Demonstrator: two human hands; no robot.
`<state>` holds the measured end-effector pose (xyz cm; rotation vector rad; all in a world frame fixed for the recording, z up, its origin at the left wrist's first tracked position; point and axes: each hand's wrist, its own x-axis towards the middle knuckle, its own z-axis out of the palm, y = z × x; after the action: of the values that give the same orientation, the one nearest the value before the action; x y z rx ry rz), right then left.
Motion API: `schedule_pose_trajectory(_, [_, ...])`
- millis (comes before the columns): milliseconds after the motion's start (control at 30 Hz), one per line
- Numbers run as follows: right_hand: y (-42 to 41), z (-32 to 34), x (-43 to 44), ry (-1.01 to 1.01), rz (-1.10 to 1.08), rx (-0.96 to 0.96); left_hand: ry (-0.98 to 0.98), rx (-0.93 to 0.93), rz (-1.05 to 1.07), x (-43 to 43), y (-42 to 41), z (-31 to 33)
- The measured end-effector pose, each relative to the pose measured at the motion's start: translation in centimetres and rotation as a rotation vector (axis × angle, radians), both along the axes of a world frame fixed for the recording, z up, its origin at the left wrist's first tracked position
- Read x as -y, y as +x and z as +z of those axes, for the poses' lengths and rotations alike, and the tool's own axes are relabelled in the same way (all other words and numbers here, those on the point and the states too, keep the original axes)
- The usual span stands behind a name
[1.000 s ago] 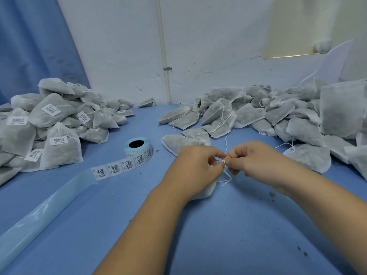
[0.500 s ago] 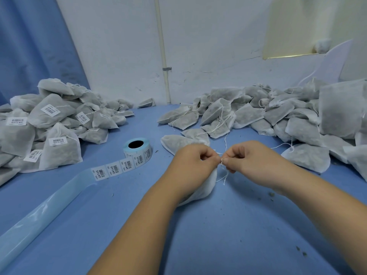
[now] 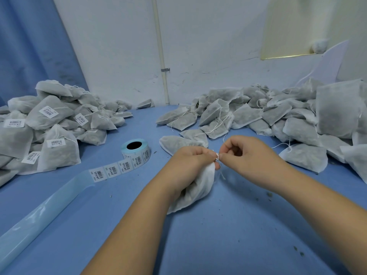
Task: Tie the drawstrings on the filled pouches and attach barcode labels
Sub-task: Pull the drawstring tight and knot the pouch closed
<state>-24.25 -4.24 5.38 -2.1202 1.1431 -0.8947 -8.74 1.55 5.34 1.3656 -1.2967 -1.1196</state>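
A white filled pouch point(image 3: 198, 192) hangs from my left hand point(image 3: 187, 167), which grips its gathered neck just above the blue table. My right hand point(image 3: 248, 155) pinches the thin white drawstring point(image 3: 217, 156) right at the neck, fingertips touching those of the left hand. A loose string end point(image 3: 222, 175) dangles below. The roll of barcode labels point(image 3: 136, 149) stands to the left, and its strip of labels point(image 3: 115, 169) trails toward me.
A heap of labelled pouches point(image 3: 49, 126) fills the left of the blue table point(image 3: 218, 235). Unlabelled pouches point(image 3: 268, 120) with loose strings are piled at the right and back. Empty backing tape point(image 3: 39, 217) runs to the lower left. Dark crumbs point(image 3: 269, 195) dot the table.
The pouch has been lifted and tilted, now hanging lower under my left hand. Both hands stayed together at its neck, working the drawstring.
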Motion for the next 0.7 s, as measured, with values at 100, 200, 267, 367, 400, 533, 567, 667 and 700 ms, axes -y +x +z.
schedule_pose_trajectory(100, [-0.06, 0.14, -0.32, -0.059, 0.011, 0.011, -0.014, -0.009, 0.011, 0.08, -0.04, -0.06])
schedule_pose_trajectory(200, [-0.13, 0.43, -0.8, -0.084, 0.05, 0.036, -0.019, -0.028, 0.019, 0.14, -0.1, -0.04])
schedule_pose_trajectory(267, [-0.19, 0.49, -0.89, -0.103, 0.064, 0.038, -0.027, -0.03, 0.023, 0.16, -0.1, -0.07])
schedule_pose_trajectory(367, [-0.18, 0.44, -0.86, -0.131, 0.052, 0.018, -0.034, -0.044, 0.042, 0.19, -0.14, -0.15])
schedule_pose_trajectory(400, [-0.16, 0.41, -0.84, -0.138, 0.045, 0.013, -0.035, -0.053, 0.052, 0.21, -0.18, -0.2])
schedule_pose_trajectory(533, [-0.05, 0.13, -0.63, -0.175, 0.017, -0.003, -0.042, -0.041, 0.085, 0.32, -0.17, -0.31])
schedule_pose_trajectory(567, [-0.06, 0.08, -0.58, -0.178, 0.008, -0.001, -0.046, -0.026, 0.086, 0.33, -0.14, -0.34])
schedule_pose_trajectory(667, [-0.16, 0.04, -0.39, -0.157, -0.011, 0.02, -0.045, 0.0, 0.078, 0.33, -0.03, -0.34])
schedule_pose_trajectory(700, [-0.18, 0.06, -0.33, -0.147, -0.012, 0.017, -0.041, 0.003, 0.074, 0.3, 0.03, -0.31])
